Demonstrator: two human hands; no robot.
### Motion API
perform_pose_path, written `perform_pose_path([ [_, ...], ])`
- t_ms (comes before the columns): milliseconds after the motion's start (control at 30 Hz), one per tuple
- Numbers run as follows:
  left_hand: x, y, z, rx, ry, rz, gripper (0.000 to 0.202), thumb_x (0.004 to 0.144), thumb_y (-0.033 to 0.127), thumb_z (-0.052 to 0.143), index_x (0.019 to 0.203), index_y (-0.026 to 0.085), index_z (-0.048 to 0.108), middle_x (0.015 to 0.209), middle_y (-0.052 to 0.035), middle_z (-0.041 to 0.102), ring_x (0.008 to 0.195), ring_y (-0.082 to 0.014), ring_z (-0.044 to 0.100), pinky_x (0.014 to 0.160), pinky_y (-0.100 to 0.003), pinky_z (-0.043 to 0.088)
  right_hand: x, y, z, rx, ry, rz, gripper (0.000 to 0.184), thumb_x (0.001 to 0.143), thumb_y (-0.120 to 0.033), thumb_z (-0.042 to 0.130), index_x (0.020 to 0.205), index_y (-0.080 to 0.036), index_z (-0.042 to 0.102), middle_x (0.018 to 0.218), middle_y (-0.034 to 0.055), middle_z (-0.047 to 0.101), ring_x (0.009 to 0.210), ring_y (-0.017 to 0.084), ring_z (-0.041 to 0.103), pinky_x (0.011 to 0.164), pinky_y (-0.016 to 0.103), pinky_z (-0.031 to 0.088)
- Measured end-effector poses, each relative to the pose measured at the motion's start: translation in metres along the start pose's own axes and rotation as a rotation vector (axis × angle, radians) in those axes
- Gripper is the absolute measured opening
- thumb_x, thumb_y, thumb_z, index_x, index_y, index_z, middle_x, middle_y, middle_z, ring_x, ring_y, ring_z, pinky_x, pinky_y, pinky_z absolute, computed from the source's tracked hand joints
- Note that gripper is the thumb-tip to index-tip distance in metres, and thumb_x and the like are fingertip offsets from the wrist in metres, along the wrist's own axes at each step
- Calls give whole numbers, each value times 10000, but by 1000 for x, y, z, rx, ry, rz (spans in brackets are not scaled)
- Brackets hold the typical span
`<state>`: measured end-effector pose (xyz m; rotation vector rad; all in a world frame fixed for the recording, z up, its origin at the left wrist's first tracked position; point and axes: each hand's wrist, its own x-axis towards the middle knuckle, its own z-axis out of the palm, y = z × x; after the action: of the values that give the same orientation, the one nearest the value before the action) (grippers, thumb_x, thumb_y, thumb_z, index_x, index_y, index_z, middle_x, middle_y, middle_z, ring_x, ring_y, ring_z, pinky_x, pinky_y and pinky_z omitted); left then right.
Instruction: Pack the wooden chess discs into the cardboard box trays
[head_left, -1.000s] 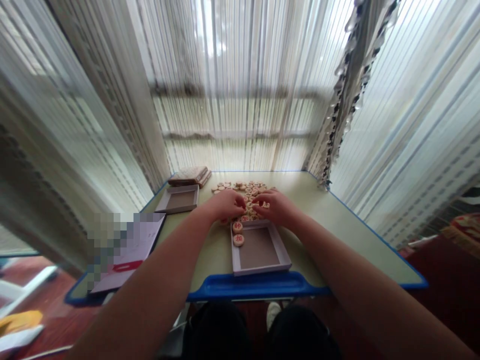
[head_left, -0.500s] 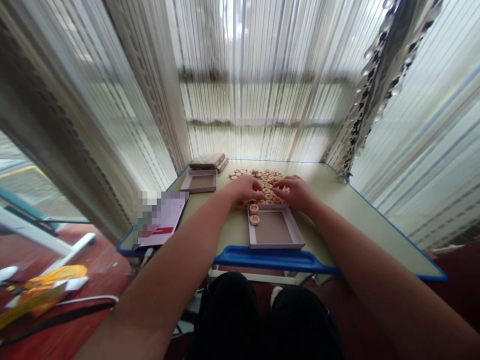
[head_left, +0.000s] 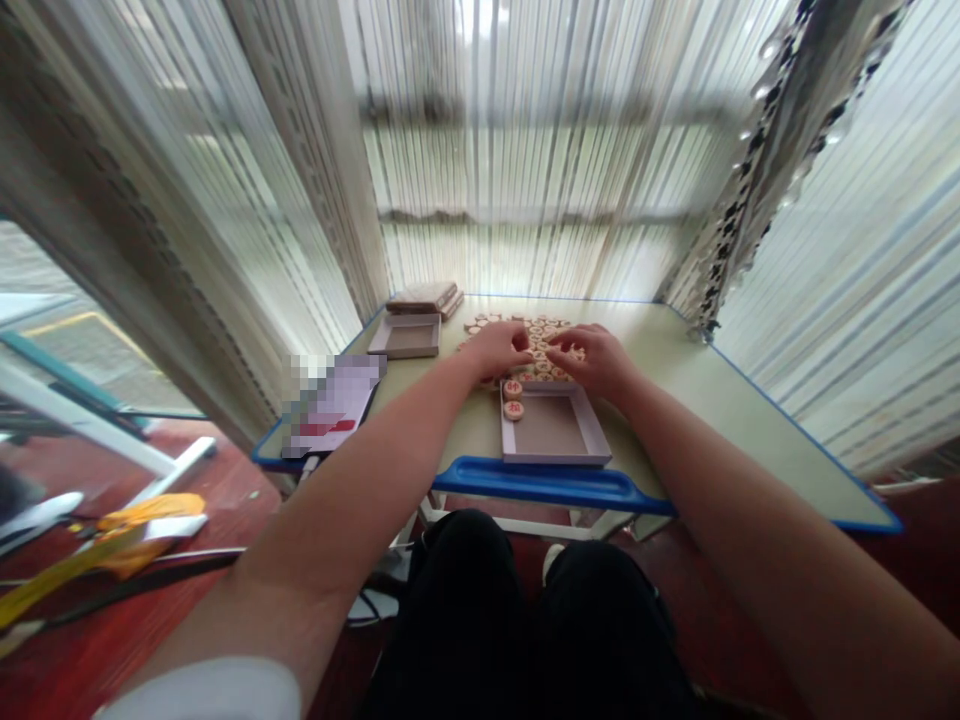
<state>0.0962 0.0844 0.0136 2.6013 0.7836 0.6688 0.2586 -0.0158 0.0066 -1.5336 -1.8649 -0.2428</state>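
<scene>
A heap of round wooden chess pieces (head_left: 536,345) with red characters lies in the middle of the pale table (head_left: 675,370). My left hand (head_left: 500,349) and my right hand (head_left: 589,358) rest on the heap's near side, fingers curled down onto the pieces and fingertips close together. What either hand grips is hidden. Just in front of them sits a shallow white box tray (head_left: 555,435) with a brown floor. Two pieces (head_left: 513,399) lie in its far left corner.
A second shallow tray (head_left: 406,336) and a folded wooden board (head_left: 424,297) lie at the far left. A blurred paper sheet (head_left: 330,405) lies at the left edge. Sheer curtains (head_left: 525,150) surround the table. A blue rim (head_left: 547,485) edges its front.
The camera has drawn back and swung left, so the table looks smaller and more floor shows. Both hands have stayed on the pile of pieces, fingers shifting only slightly.
</scene>
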Motion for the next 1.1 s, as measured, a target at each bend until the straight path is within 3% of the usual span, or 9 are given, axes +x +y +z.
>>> perform_pose_path([
  [133,0,7,2,-376,39,-21,245,636,294,658,770,98,597,683,-15,585,618,-90,515,602,-241,427,-1,-6,3,42,28,-78,219,718,-324,597,894,-203,647,767,35,627,740,174,540,707,300,417],
  [233,-2,14,1,-696,-35,-56,249,645,258,667,791,72,589,709,-45,605,631,-93,554,615,-258,454,-1,-7,3,79,55,-84,202,740,-307,580,910,-214,637,828,40,618,736,159,555,686,287,434],
  [333,-4,20,-2,-819,-109,-83,240,657,235,668,820,70,602,758,-71,629,658,-96,573,637,-269,470,-2,-8,1,101,79,-75,199,746,-320,580,903,-212,637,864,48,598,718,146,562,664,274,441],
  [500,-6,25,-16,-800,-171,-145,293,704,282,637,922,88,617,892,-101,640,747,-99,576,670,-245,470,0,-12,-5,107,73,-37,187,745,-335,582,836,-184,645,828,52,592,676,131,549,645,262,431],
  [600,-10,20,-37,-692,-293,-219,336,712,367,611,950,131,632,945,-94,637,735,-96,561,600,-216,448,1,-11,-12,109,26,-5,196,725,-341,597,795,-166,646,765,48,595,653,130,535,631,260,423],
  [733,-16,4,-60,-404,-430,-333,313,620,407,670,778,137,660,702,-49,632,480,-55,436,387,-186,274,1,-11,-22,142,-142,17,192,693,-340,614,729,-152,637,685,30,594,596,111,504,577,239,395],
  [900,-17,-4,-56,-324,-624,-435,302,596,423,662,717,147,650,610,-42,624,400,-43,361,360,-192,187,-1,-21,-29,172,-302,-2,202,674,-329,622,769,-152,645,681,11,560,608,97,471,556,216,356],
  [1100,-16,-4,-50,-303,-674,-395,264,583,376,667,703,143,645,648,-43,649,419,-49,420,357,-172,238,-6,-26,-29,174,-585,-9,246,651,-411,647,787,-210,687,670,-5,573,612,107,477,555,223,339],
])
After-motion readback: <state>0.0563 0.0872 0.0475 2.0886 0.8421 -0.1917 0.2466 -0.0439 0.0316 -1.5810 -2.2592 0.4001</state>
